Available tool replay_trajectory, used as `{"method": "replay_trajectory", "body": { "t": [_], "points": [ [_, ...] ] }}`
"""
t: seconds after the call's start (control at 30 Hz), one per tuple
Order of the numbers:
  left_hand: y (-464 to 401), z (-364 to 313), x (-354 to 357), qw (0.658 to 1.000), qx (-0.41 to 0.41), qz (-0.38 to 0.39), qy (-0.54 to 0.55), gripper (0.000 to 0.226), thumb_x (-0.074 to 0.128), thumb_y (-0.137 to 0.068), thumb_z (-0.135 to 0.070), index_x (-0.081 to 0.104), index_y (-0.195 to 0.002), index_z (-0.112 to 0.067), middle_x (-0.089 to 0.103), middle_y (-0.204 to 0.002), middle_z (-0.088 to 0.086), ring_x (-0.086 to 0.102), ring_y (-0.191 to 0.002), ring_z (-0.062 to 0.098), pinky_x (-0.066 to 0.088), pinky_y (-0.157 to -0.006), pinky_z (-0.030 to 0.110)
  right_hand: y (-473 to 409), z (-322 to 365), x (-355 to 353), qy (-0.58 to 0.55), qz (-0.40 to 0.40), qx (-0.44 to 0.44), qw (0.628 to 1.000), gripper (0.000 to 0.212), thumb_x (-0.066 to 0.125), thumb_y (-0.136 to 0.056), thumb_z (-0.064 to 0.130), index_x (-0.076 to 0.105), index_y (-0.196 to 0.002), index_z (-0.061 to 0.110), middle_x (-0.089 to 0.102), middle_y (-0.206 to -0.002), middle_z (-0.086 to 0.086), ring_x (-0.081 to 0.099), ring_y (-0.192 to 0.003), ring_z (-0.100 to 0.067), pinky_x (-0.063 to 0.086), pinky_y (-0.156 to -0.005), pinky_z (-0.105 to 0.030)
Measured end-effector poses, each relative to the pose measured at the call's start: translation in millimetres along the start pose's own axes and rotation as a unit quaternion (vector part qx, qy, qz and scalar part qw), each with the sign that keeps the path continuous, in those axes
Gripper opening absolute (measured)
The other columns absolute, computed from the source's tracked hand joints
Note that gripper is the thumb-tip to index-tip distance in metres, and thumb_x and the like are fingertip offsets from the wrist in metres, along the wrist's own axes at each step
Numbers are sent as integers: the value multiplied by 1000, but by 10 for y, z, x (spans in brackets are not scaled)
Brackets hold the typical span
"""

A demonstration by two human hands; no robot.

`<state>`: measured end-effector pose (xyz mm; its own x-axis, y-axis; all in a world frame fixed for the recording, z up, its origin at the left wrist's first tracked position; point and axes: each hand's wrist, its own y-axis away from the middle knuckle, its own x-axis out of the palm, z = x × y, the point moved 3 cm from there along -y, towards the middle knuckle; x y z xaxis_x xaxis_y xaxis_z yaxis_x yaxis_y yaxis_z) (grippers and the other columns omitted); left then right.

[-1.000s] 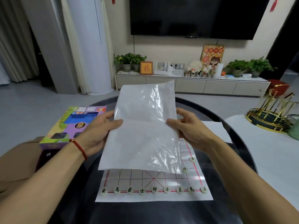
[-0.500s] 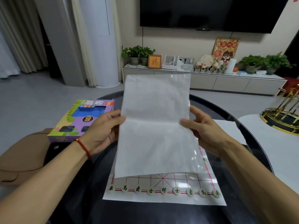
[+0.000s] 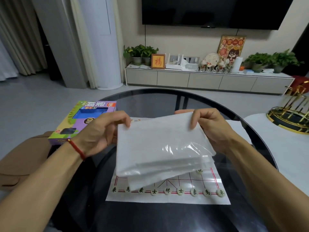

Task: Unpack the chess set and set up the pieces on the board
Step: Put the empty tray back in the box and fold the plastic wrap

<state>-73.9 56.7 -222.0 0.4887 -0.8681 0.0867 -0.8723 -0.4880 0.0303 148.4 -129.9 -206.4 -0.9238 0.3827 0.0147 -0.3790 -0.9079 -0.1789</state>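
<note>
Under both hands lies the round dark glass table [image 3: 167, 101], and flat on it, below the hands and toward the person, the paper chess board [image 3: 167, 198] with its red grid. Held above the board is the white plastic bag [image 3: 158, 148]; half a second ago it stood tall and unfolded between the hands, and now its top edge has been brought down toward the person, so it hangs as a doubled, folded sheet covering the board's middle. The left hand [image 3: 100, 131] pinches the bag's far left corner, fingers curled over the edge; the right hand [image 3: 209, 124] grips the far right corner the same way, thumb behind. Just beyond the left hand sits the purple and green set box [image 3: 73, 124], touching the table's rim. Below the bag, nearest the person, a row of pale round pieces [image 3: 167, 191] already stands along the board's near line, with one more piece [image 3: 199, 171] under the right wrist. I judge the bag is empty packaging being folded away; the far side of the board is hidden, so how much setup remains cannot be told
</note>
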Motion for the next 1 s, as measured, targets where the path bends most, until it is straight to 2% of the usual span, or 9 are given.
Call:
{"method": "replay_trajectory", "body": {
  "t": [0.1, 0.2, 0.3, 0.37, 0.5, 0.63, 0.77, 0.9, 1.0],
  "points": [
    [9, -96, 173, 980, -24, 58, -189, 34, 69, -87, -38, 62, -115, -20, 72, -86, 6, 63, -74, 25, 47, -61, 26, 29, 52, 71, -2, 30, 3, 1000, 55, 36, -83, -26, 60, -47, 7, 72, -113, -18, 72, -94, -31, 58, -67, -35],
    [78, -30, 397, 956, -88, 155, -231, 39, 69, -87, -22, 64, -125, -23, 77, -98, 6, 74, -85, 21, 59, -71, 28, 42, 54, 186, -15, 64, 26, 997, 47, 43, -91, -17, 65, -58, 9, 71, -118, -18, 70, -101, -31, 59, -78, -37],
    [74, 74, 393, 979, -62, 142, -136, 30, 73, -86, -7, 71, -115, -10, 73, -111, 17, 73, -90, 28, 60, -74, 33, 5, 21, 167, -133, 53, 67, 987, 25, 54, -96, 21, 72, -112, 14, 65, -132, -16, 64, -116, -32, 50, -102, -45],
    [54, 86, 301, 996, -41, 69, -31, 29, 70, -86, -6, 70, -115, -7, 71, -113, 21, 73, -86, 28, 61, -73, 35, -12, -59, 70, -253, 29, 117, 960, 59, 47, -98, 51, 54, -141, 10, 62, -135, -18, 63, -119, -35, 48, -105, -52],
    [13, 163, 269, 998, -37, -45, 37, 35, 65, -85, -11, 65, -119, -3, 72, -113, 19, 73, -90, 28, 61, -76, 37, 80, -235, 253, -234, 59, 212, 947, 104, 40, -80, 85, 55, -137, 0, 62, -132, -25, 61, -121, -41, 47, -104, -55],
    [-14, 222, 230, 991, -20, -130, -20, 32, 72, -85, -11, 67, -116, -6, 74, -109, 14, 72, -99, 33, 57, -90, 49, 17, -260, 420, -240, -23, 191, 952, 101, 53, -78, 78, 43, -145, 3, 71, -119, -13, 72, -101, -27, 59, -81, -39],
    [-6, 203, 222, 979, 9, -189, -82, 32, 78, -83, -13, 67, -113, -13, 77, -99, 4, 74, -92, 27, 60, -82, 43, 24, -254, 517, -178, -18, 190, 965, 84, 63, -76, 67, 56, -136, 8, 72, -121, -10, 70, -110, -25, 57, -91, -40],
    [17, 169, 277, 988, 5, -131, -80, 44, 83, -77, -15, 65, -118, -11, 75, -108, 9, 73, -97, 29, 59, -86, 45, 58, -296, 576, -56, -29, 174, 983, 38, 72, -90, 26, 64, -123, 10, 75, -112, -6, 72, -106, -27, 53, -101, -50],
    [31, 165, 228, 997, -35, -68, -21, 49, 81, -78, -23, 64, -122, -7, 70, -118, 17, 66, -110, 38, 50, -99, 55, 77, -253, 503, -15, -57, 164, 985, 34, 65, -95, 11, 56, -128, 13, 75, -111, -7, 73, -100, -29, 57, -94, -49]
  ]
}}
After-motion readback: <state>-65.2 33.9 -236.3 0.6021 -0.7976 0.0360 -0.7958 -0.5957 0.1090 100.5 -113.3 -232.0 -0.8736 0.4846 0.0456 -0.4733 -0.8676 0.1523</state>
